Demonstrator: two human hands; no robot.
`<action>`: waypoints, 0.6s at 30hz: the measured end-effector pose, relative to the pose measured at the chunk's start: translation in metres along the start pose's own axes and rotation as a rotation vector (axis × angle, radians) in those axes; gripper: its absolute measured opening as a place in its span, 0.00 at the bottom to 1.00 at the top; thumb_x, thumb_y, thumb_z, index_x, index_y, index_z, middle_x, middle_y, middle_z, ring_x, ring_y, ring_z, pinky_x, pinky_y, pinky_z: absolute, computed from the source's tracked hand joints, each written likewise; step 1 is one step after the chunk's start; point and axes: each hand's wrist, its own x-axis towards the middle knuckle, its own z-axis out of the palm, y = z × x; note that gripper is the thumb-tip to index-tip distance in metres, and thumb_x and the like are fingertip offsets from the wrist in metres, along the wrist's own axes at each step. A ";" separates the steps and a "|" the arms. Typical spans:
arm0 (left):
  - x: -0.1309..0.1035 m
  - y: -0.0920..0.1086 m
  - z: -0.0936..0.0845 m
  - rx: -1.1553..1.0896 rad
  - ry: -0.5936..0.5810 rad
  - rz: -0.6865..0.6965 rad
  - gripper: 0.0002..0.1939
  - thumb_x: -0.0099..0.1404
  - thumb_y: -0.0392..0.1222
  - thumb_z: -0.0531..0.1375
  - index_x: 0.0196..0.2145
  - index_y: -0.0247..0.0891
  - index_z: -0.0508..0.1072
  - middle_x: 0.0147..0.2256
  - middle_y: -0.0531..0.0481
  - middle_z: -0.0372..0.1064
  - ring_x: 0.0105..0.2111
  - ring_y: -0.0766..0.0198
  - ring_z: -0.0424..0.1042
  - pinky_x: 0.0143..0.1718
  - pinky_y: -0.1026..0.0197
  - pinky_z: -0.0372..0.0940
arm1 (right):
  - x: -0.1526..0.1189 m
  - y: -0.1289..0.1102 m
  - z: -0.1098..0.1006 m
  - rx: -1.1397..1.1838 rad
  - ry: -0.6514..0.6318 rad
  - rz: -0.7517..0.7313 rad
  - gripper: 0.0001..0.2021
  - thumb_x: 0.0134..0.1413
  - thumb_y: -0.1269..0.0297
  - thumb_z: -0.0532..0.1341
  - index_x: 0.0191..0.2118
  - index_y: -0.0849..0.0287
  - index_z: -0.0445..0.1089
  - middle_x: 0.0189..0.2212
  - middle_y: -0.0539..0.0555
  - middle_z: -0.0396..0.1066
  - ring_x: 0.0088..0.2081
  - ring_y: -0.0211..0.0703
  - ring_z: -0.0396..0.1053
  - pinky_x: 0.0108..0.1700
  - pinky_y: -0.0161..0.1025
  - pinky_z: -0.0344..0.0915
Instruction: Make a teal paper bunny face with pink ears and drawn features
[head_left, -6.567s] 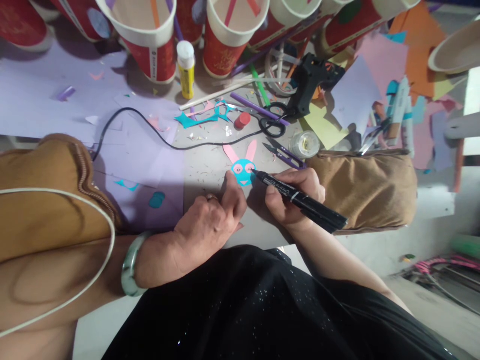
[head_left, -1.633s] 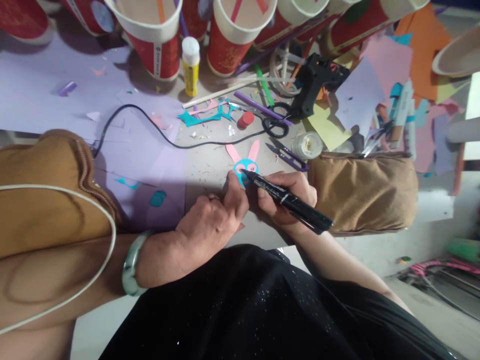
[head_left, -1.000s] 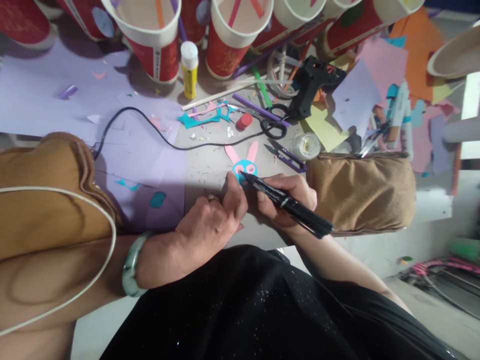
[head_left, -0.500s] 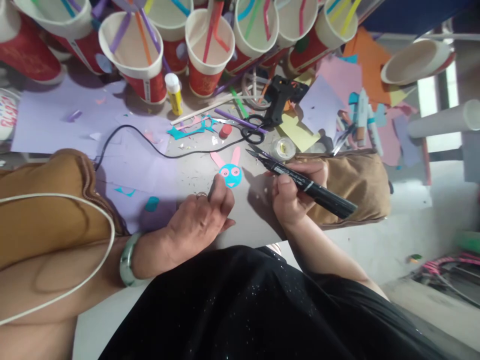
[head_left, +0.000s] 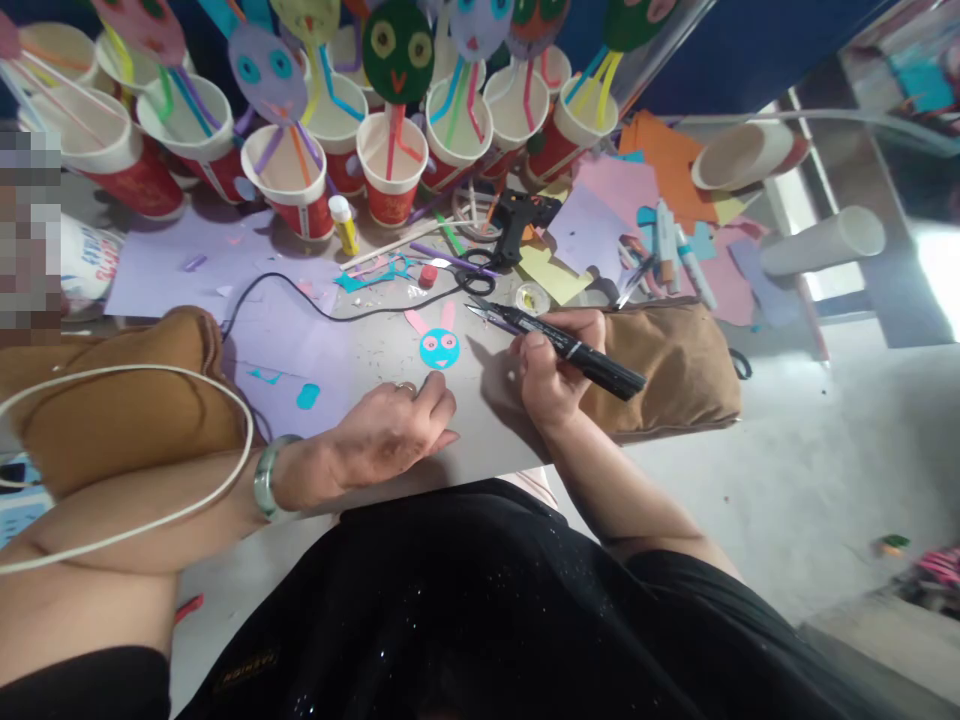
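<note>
A black marker pen [head_left: 574, 345] is in my right hand [head_left: 559, 370], its tip pointing up and left over the table. A second thin, pointed thing shows just under the marker; I cannot make out what it is. Below the marker's tip and to the left lies a paper rabbit face [head_left: 439, 348], blue and round, with pink ears, pink eyes and a small pink mouth. My left hand [head_left: 397, 425] rests on the table just below the face, apart from it. Its fingers are curled in, and I see nothing in them.
Red paper cups [head_left: 390, 195] with straws and paper faces stand along the back. A glue stick [head_left: 345, 226], black scissors [head_left: 478, 275], a black glue gun [head_left: 517, 225] and paper scraps lie before them. Brown pouches flank my hands; a black cord [head_left: 300, 300] crosses the table.
My view has tilted up, showing the paper faces above the cups. My left hand has drawn back from the rabbit face, which its finger overlapped before. The marker stays in my right hand.
</note>
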 end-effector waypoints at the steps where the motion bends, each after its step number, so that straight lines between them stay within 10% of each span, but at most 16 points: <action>1: 0.000 0.000 0.001 0.000 -0.007 -0.009 0.20 0.77 0.52 0.54 0.48 0.30 0.74 0.53 0.32 0.74 0.28 0.59 0.76 0.26 0.56 0.65 | 0.002 -0.002 0.001 0.029 0.014 0.003 0.11 0.66 0.52 0.61 0.44 0.52 0.64 0.28 0.45 0.62 0.24 0.34 0.64 0.28 0.37 0.67; 18: 0.002 0.004 -0.004 -0.066 -0.104 -0.085 0.25 0.75 0.53 0.57 0.56 0.28 0.70 0.59 0.25 0.68 0.33 0.54 0.80 0.29 0.55 0.68 | 0.007 -0.020 0.009 0.185 -0.021 0.075 0.16 0.69 0.48 0.58 0.54 0.50 0.63 0.23 0.42 0.68 0.15 0.31 0.59 0.18 0.33 0.56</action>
